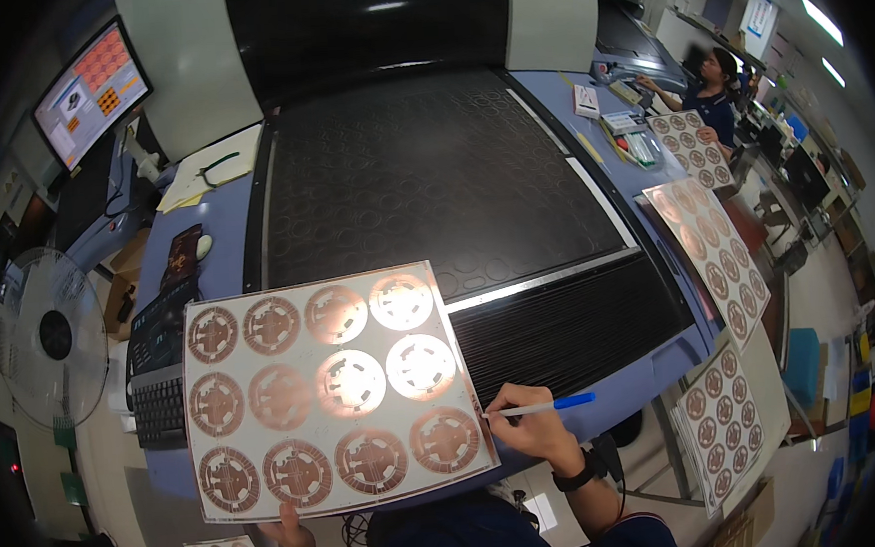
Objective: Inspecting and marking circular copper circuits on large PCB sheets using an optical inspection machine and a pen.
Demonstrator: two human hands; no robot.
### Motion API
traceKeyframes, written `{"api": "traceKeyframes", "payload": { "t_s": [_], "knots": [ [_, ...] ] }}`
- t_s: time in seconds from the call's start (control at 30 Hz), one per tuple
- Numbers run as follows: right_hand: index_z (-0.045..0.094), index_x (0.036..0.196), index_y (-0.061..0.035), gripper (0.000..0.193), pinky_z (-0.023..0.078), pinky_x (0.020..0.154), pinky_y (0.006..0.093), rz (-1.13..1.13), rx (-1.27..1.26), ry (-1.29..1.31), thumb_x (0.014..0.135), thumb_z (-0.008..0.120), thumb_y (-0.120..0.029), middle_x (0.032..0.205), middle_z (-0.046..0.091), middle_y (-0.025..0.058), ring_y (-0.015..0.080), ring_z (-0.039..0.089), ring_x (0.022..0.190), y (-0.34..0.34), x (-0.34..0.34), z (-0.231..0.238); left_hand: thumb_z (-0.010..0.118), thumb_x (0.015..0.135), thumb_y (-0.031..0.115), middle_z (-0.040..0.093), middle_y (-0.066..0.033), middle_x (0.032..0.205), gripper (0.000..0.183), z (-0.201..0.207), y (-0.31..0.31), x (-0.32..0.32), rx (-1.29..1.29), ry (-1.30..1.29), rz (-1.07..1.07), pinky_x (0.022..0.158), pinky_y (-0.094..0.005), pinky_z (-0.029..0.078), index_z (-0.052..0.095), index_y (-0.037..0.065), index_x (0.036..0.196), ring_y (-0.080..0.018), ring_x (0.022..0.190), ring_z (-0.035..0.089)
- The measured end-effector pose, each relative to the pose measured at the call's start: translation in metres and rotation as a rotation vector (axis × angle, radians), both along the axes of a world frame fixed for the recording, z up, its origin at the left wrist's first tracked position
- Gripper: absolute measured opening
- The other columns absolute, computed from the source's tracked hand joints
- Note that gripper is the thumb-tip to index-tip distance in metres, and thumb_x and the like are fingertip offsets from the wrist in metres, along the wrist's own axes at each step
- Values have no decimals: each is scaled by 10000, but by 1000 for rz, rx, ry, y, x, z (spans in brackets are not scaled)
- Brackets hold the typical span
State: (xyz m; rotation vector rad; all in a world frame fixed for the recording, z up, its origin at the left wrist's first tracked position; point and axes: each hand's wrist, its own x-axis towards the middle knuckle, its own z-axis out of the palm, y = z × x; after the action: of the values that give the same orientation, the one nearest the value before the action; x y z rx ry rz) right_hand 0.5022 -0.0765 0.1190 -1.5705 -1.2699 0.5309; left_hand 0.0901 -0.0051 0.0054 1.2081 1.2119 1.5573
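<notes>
A large white panel with rows of round copper patterns (298, 362) is tilted up before me, at the front left of the machine's black bed. My left hand (291, 533) grips its lower edge, thumb on the face and the other fingers hidden behind. In my right hand (535, 426) is a pen with a blue cap (546, 406), pinched between the fingers. Its tip meets the panel's right edge near the lower corner. A dark band circles my right wrist.
The machine's black bed (431, 174) lies beyond the panel. A keyboard (159, 406) and a fan (56, 335) are at left, below a monitor (91, 92). More copper-patterned panels (719, 427) stand at right. A co-worker (715, 96) holds a similar panel at far right.
</notes>
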Motion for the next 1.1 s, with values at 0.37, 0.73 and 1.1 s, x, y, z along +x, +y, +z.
{"api": "traceKeyframes", "payload": {
  "t_s": [0.37, 0.73, 1.1],
  "knots": [
    [534, 789, -52, 161, 340, 459, 207, -230, 453, 602, 811, 656, -155, 694, 477, 23, 76, 414, 546, -11, 30, -54, 693, 730, -60, 509, -165, 1349, 812, 129, -49, -10, 191, -536, -109, 987, -430, 504, 308, -17, 1444, -285, 1203, 559],
    [508, 819, -68, 176, 301, 535, 230, -265, 273, 497, 948, 547, -181, 653, 438, 12, 72, 404, 586, 1, 39, -54, 537, 1005, 137, 633, -124, 1178, 230, -36, -226, -247, 525, -788, 692, 878, -230, 595, 575, -13, 1176, -177, 1035, 644],
    [521, 847, -52, 172, 320, 521, 218, -241, 345, 486, 970, 541, -170, 674, 432, 8, 60, 419, 594, -3, 43, -56, 444, 1004, 313, 596, -369, 944, 441, -191, -199, -235, -1094, 758, 945, 896, -543, 457, 596, -99, 1042, -515, 1019, 555]
  ]
}}
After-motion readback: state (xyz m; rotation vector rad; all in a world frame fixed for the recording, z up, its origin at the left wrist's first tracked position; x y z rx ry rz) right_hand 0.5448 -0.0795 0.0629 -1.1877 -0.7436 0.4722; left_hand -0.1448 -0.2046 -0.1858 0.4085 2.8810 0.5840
